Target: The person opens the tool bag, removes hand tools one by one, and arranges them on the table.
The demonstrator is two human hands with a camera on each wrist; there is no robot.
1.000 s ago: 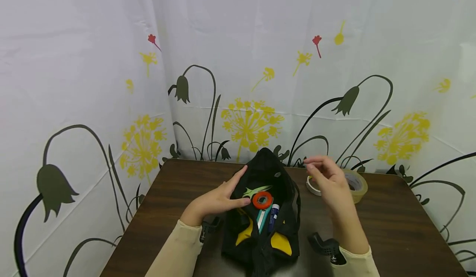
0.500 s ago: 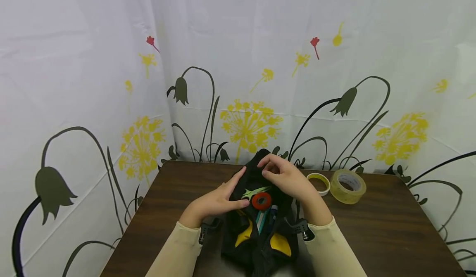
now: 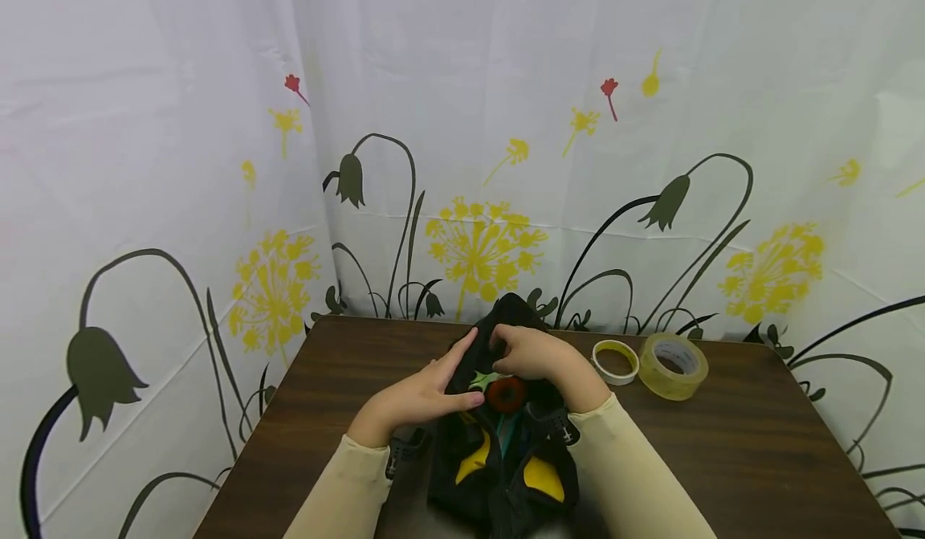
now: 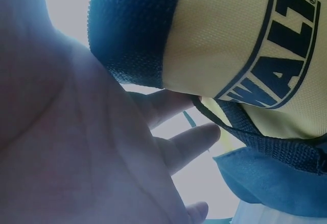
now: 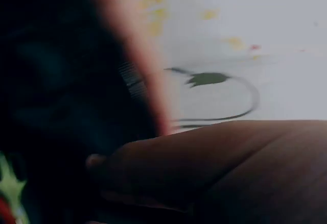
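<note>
Resting against the left side of a black-and-yellow tool bag (image 3: pixel 454 503), the left hand (image 3: pixel 419 394) has its thumb and fingers spread, the thumb lying over the opening near a red tape roll (image 3: pixel 495 399). The right hand (image 3: pixel 538 356) reaches over and into the bag's far part with bent fingers; the tips are hidden, so whether they pinch anything cannot be told. The bag stands open near the middle of the wood-grain table (image 3: pixel 737 443). Inside, beside the red roll, lie green scissors (image 3: pixel 482 381) and a teal item (image 3: pixel 509 430), both partly covered. Right of the bag, 2 more rolls sit close together: narrow white-and-yellow tape (image 3: pixel 615 378) and wide clear packing tape (image 3: pixel 668 385). The left wrist view shows the letters WALT (image 4: pixel 278 63) on the bag.
</note>
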